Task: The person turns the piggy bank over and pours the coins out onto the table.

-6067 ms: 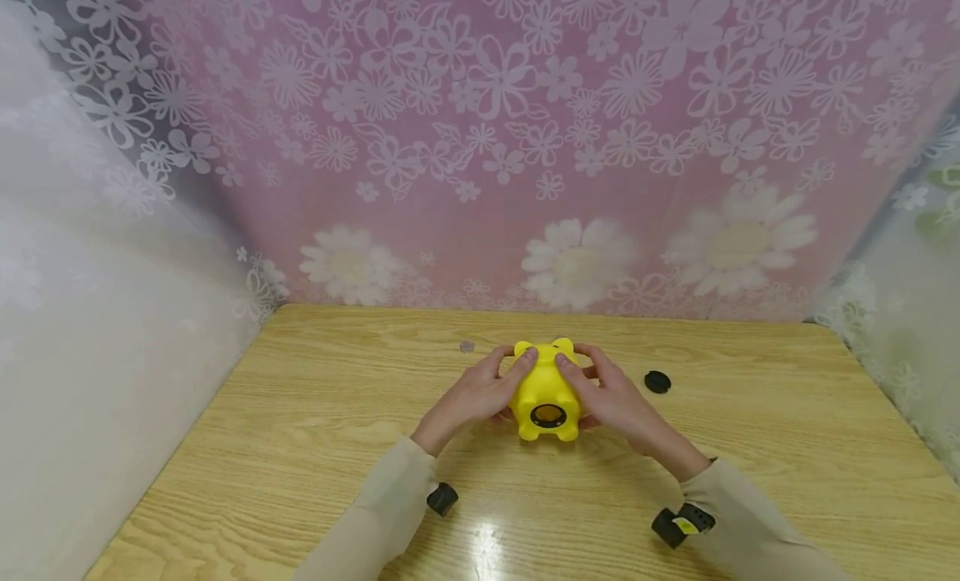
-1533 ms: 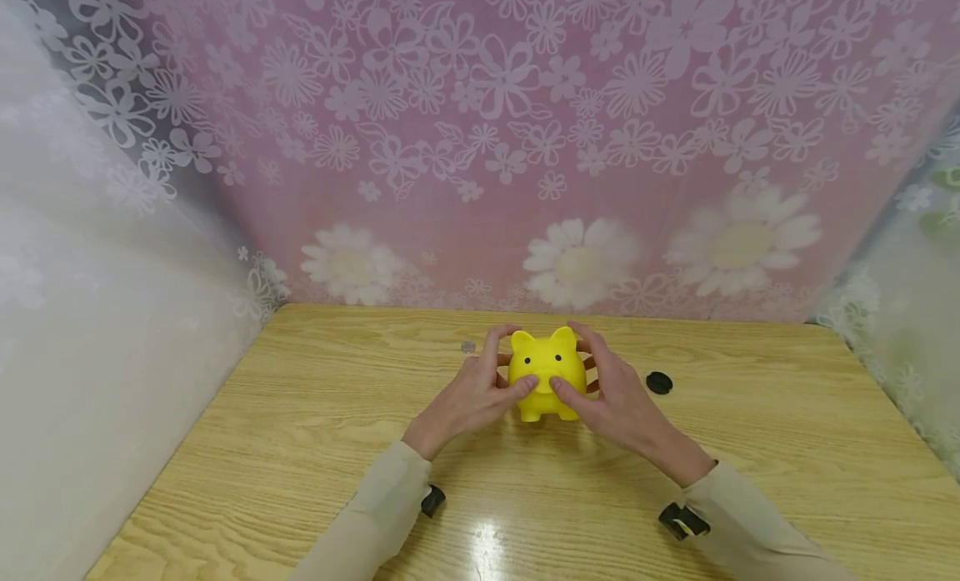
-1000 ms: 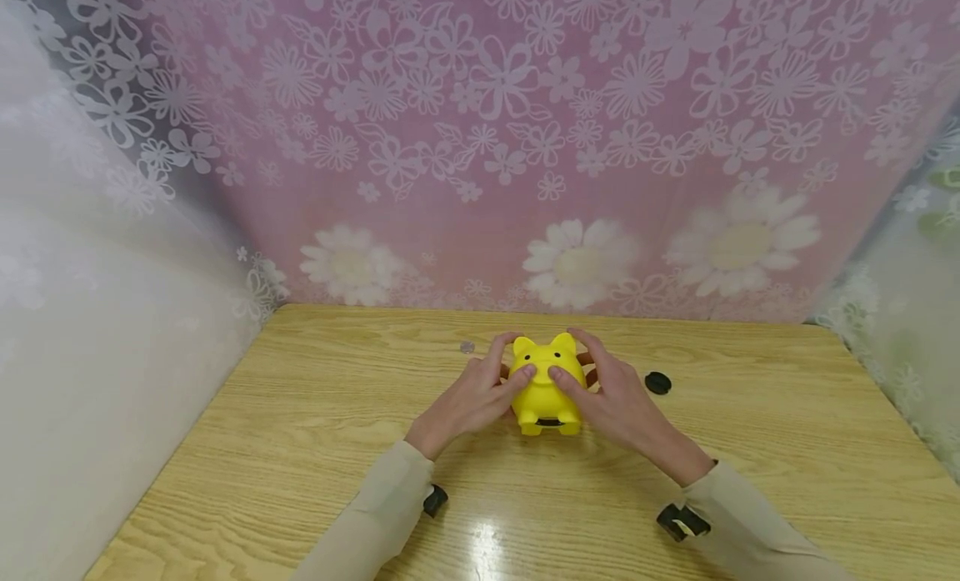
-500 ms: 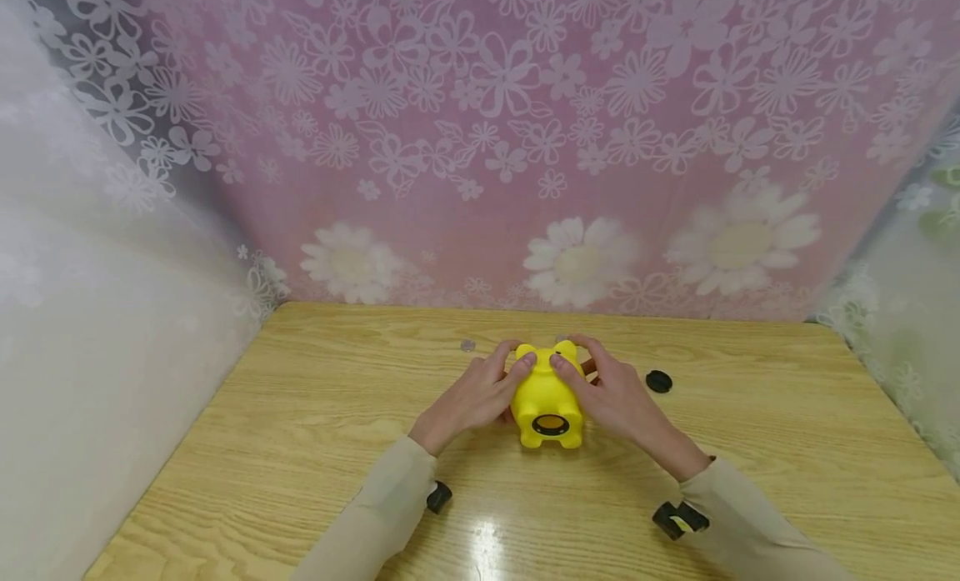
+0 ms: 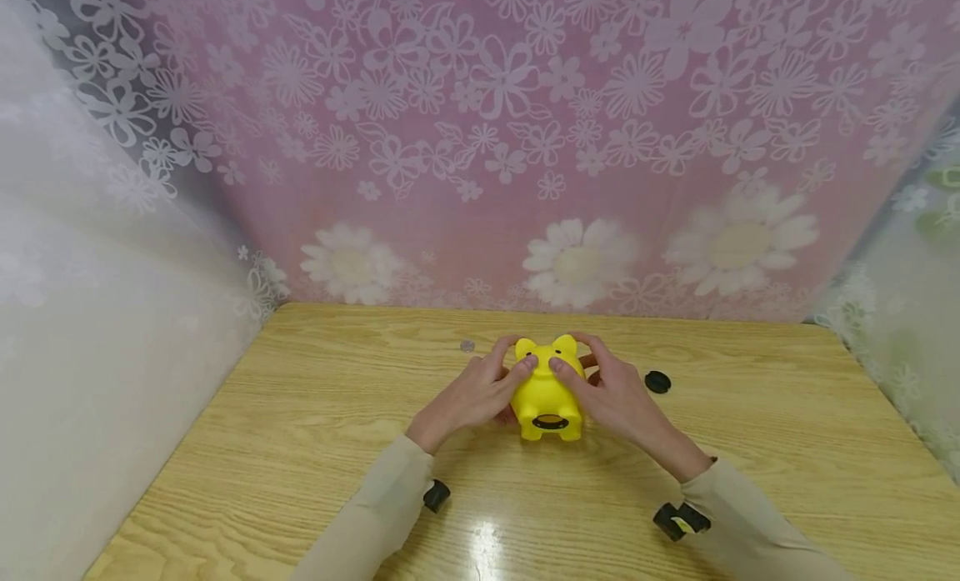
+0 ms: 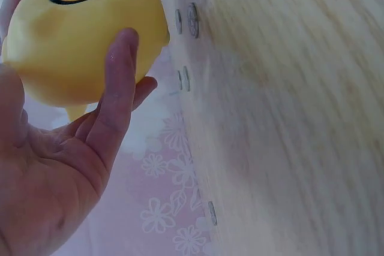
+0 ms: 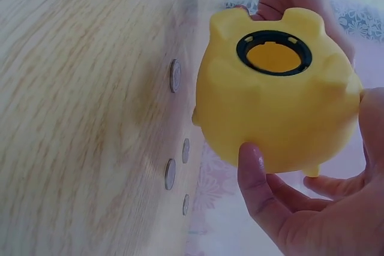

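Note:
A yellow piggy bank (image 5: pixel 546 389) is held tilted back between both hands, raised over the table. My left hand (image 5: pixel 474 395) grips one side and my right hand (image 5: pixel 611 398) grips the other, thumbs on its face near the snout. In the right wrist view, the black-ringed hole (image 7: pixel 274 56) in its belly is uncovered and shows the hollow inside. Coins lie on the tabletop below it, among them a coin (image 7: pixel 174 75) in the right wrist view and another coin (image 6: pixel 192 20) in the left wrist view.
The wooden table (image 5: pixel 315 448) ends at a pink flowered curtain (image 5: pixel 450 147). A round black plug (image 5: pixel 657 382) lies right of the right hand. One coin (image 5: pixel 467 346) sits beyond the left hand, close to the back edge.
The piggy bank has rocked from upright, face showing, to tipped back with its belly hole showing; in the last half second it has swung slightly forward again. Both hands keep hold of it.

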